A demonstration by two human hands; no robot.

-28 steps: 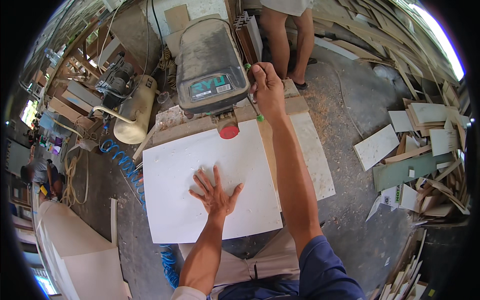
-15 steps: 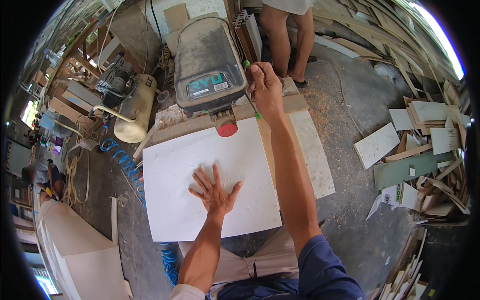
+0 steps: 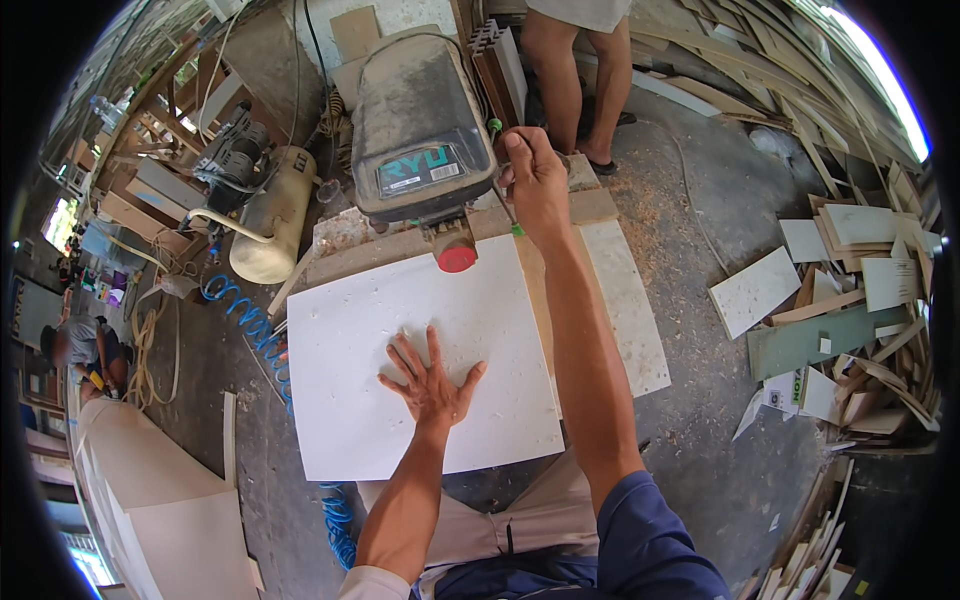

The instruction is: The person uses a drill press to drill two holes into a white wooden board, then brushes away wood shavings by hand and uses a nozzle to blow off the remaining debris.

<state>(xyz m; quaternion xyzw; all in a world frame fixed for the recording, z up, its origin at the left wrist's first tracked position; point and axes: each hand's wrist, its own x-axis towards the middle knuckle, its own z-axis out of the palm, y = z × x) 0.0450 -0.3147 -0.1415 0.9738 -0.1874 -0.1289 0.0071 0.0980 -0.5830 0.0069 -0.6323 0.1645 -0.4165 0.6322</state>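
My left hand (image 3: 430,388) lies flat with spread fingers on a white board (image 3: 350,420). The board rests beneath the head of a dusty drill press (image 3: 420,110), under its round red part (image 3: 457,260). At the right side of the press, my right hand (image 3: 537,178) is closed around a thin feed lever. A green knob (image 3: 495,125) shows just beyond that hand. A second green tip is partly covered by my wrist. Where a drill bit would meet the board cannot be seen.
An air compressor (image 3: 275,215) with a coiled blue hose (image 3: 250,320) stands at left. A person's legs (image 3: 575,85) are behind the press. Wood offcuts (image 3: 850,260) pile up at right. Another person (image 3: 90,350) crouches far left, beyond large pale panels (image 3: 170,480).
Hardly anything differs. The lower green tip of the lever is a little more covered by my right wrist. My left hand keeps its place on the board.
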